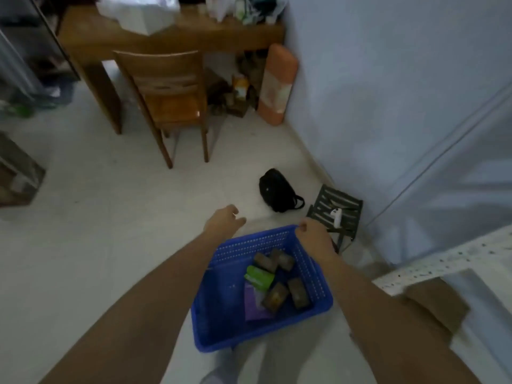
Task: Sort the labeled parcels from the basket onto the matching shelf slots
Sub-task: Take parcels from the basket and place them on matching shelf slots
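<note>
Head view: both forearms extend forward and down over a blue perforated plastic basket (pixel 221 309) on the pale floor (pixel 110 217).

Right hand (pixel 314 236): at the basket's far rim, near its right corner. Fingers curl down over the rim edge and grip it; wrist above the right wall, back of hand facing the camera.

Left hand (pixel 224 220): just beyond the far-left side of the basket, above the floor, apart from the rim. Fingers loosely bent, slightly spread, holding nothing. Palm faces down and inward.

Parcels all in the right half of the basket:
- two brown boxes (pixel 274 260) side by side near the far wall
- green packet (pixel 259 277) just in front of them
- purple flat packet (pixel 253 303) nearest, partly under a brown box with a yellowish label (pixel 275 296)
- one more brown box (pixel 298 293) against the right wall

Labels too blurred to read.

White perforated metal shelf rail (pixel 443 261) at the right edge, with brown cardboard (pixel 435 306) under it. Shelf slots not visible.

Around: black bag (pixel 277 194) on the floor beyond the basket, small dark slatted stool (pixel 336 210) beside the wall with a white object (pixel 336 216) on it, wooden chair (pixel 169 98) tucked at a wooden desk (pixel 171 37), orange rolled mat (pixel 275 84) leaning in the corner.
</note>
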Demonstrator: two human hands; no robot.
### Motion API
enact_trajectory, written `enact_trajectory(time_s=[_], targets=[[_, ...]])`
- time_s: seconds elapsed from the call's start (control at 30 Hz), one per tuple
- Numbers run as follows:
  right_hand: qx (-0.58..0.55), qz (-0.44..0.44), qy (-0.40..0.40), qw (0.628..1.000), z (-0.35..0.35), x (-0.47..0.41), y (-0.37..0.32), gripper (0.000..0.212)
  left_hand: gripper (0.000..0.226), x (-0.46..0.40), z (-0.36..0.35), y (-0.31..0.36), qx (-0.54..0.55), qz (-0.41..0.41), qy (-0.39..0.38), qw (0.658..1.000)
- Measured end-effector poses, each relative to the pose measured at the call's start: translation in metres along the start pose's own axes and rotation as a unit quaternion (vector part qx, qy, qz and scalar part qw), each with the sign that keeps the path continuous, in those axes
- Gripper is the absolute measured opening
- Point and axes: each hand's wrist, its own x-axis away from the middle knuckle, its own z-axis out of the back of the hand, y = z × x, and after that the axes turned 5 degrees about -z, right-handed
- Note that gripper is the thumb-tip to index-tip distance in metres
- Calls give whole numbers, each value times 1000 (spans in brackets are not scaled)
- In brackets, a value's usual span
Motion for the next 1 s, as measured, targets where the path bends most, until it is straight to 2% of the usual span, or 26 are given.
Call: enact_trajectory(time_s=[0.23, 0.37, 0.47, 0.73, 0.87, 1.0], targets=[[26, -15, -99, 995, -108, -55, -2, 22, 42, -44, -39, -95, 2, 76, -45, 996], [36, -36, -117, 992, -150, -103, 21, 26, 42, -74, -81, -127, -16, 85, -70, 994], [10, -52, -127, 990, -178, -140, 48, 18, 43, -105, -117, -145, 4, 108, -71, 992], [12, -126, -207, 970, -262, -228, 172, 22, 47, -181, -252, -217, 77, 192, -80, 975], [31, -142, -223, 964, -301, -264, 246, 24, 47, -205, -329, -262, 122, 237, -86, 960], [50, -172, -232, 956, -342, -293, 306, 28, 37, -214, -396, -303, 150, 265, -110, 946]])
